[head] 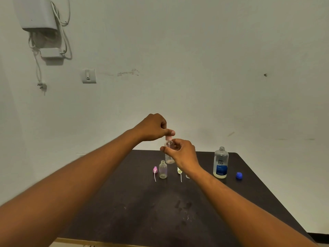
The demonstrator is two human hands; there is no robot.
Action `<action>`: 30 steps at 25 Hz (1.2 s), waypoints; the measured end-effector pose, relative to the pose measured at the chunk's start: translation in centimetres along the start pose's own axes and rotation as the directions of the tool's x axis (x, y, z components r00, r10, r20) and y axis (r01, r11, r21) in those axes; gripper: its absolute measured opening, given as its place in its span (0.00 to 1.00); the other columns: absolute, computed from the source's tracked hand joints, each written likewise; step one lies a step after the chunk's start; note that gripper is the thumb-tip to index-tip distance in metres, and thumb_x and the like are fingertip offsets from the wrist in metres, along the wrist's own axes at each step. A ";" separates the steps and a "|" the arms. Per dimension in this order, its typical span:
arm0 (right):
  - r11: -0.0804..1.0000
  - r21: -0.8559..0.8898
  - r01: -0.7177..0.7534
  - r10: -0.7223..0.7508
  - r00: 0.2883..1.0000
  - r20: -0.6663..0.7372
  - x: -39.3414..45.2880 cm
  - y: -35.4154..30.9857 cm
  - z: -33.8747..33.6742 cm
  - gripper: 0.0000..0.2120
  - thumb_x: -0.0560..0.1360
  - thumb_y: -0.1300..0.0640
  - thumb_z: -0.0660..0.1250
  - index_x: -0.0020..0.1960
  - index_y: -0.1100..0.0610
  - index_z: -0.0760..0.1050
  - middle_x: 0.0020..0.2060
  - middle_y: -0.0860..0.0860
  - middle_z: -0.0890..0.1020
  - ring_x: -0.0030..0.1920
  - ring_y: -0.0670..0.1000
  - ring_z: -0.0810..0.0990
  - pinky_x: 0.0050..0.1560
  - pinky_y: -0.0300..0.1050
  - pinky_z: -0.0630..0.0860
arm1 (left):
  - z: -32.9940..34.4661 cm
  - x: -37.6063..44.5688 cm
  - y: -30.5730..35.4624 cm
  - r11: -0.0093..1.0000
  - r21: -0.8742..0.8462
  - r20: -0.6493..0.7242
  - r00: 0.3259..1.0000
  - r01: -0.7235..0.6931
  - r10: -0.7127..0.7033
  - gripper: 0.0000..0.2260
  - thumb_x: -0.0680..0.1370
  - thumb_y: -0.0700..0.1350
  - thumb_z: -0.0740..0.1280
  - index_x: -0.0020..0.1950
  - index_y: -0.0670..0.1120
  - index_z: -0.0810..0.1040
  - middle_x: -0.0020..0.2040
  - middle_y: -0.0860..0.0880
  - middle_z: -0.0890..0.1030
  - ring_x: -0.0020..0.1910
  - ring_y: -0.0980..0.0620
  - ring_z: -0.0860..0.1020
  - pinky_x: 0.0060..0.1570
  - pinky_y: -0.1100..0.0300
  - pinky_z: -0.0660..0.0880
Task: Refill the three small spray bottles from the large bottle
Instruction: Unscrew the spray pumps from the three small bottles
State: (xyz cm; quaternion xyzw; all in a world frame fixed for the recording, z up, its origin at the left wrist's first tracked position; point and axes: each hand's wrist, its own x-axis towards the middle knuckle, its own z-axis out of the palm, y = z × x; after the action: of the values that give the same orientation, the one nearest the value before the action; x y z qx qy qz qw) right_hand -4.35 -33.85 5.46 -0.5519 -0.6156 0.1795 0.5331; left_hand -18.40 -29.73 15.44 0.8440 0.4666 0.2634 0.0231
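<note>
My right hand [181, 154] grips a small clear spray bottle [169, 157] held above the dark table [135, 207]. My left hand [153, 128] pinches its pink spray cap [168, 138] at the bottle's neck. A second small clear bottle [163, 169] stands uncapped on the table, with a purple spray head [155, 171] lying to its left. A yellowish spray head [179, 172] lies to its right. A third small bottle [187, 176] is mostly hidden behind my right wrist. The large bottle [220, 163] with a blue label stands open at the right.
A blue cap [239, 175] lies on the table to the right of the large bottle. Wet spots [183, 207] mark the near middle of the table. The table's back edge meets the wall, which carries a switch [89, 75] and a white box with cables [38, 14].
</note>
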 end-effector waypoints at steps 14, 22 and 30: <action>1.000 0.007 0.007 -0.007 1.000 0.009 0.4 -0.3 0.4 0.17 0.72 0.45 0.77 0.56 0.54 0.83 0.51 0.49 0.86 0.51 0.50 0.84 0.57 0.46 0.82 | -0.5 -0.4 -0.6 0.984 -0.178 0.035 0.999 0.004 0.002 0.14 0.77 0.55 0.73 0.50 0.43 0.82 0.44 0.48 0.83 0.41 0.52 0.78 0.40 0.61 0.72; 1.000 -0.001 0.011 -0.011 1.000 0.009 0.4 0.1 0.5 0.14 0.72 0.44 0.77 0.50 0.54 0.83 0.46 0.49 0.85 0.46 0.50 0.84 0.52 0.47 0.83 | -0.3 -1.0 -1.5 0.915 -0.399 0.082 0.997 0.049 -0.018 0.09 0.76 0.43 0.76 0.55 0.42 0.85 0.48 0.49 0.87 0.46 0.51 0.84 0.42 0.62 0.78; 1.000 -0.015 0.012 -0.011 0.996 0.084 0.5 0.7 1.1 0.17 0.71 0.45 0.78 0.54 0.53 0.83 0.50 0.48 0.85 0.51 0.48 0.84 0.56 0.45 0.83 | -3.3 -1.2 -3.6 0.811 -0.582 -0.148 0.972 0.063 -0.182 0.13 0.76 0.43 0.76 0.60 0.44 0.81 0.44 0.48 0.88 0.44 0.49 0.85 0.43 0.58 0.81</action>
State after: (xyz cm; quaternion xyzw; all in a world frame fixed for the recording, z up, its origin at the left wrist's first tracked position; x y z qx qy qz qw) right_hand -4.87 -32.83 4.71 -0.5445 -0.6420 0.1945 0.5036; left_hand -23.23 -29.34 16.71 0.7356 0.4192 0.4716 0.2464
